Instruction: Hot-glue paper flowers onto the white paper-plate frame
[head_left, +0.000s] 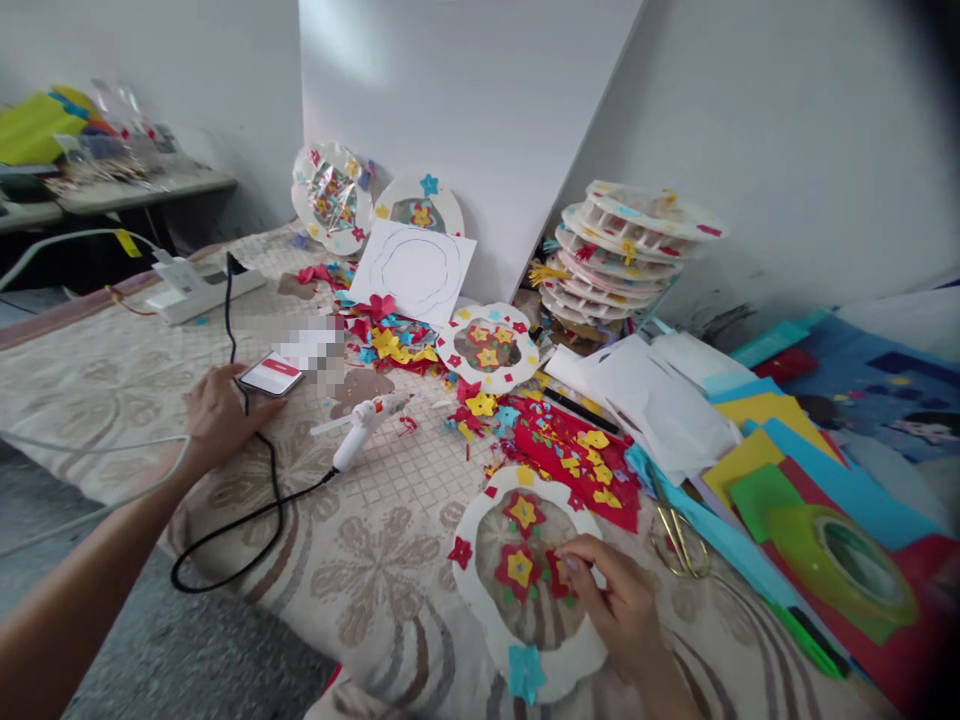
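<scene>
a white ring (471, 590) with a softly scalloped outline lies near the front edge of the patterned cloth-covered counter (382, 520), its middle spanned by a thin see-through sheet that lets the brown stripes of the cloth show. layered five-pointed flowers (520, 568), red beneath and yellow on top, sit on that sheet, and a pale blue flower (526, 672) overlaps the part of the rim closest to the front edge. the right hand (611, 595) has thumb and forefinger drawn narrowly together at the right-hand red flower, though i cannot tell whether a petal is pinched between them. the left hand (225, 415) rests farther toward the counter's left side, fingers and thumb apart around the corner of a flat, glossy phone (271, 373); whether they grip it i cannot tell. between the hands lies a smooth white glue gun (352, 447), its rubbery black cable (228, 300) looping toward the front edge. inward from the ring, crisp cut-paper scraps (559, 455) in red and yellow spread out, and gold metal scissors (670, 525) lie to the right. toward the right edge, a glossy roll of yellow tape (799, 545) rests on colored sheets (870, 490).
</scene>
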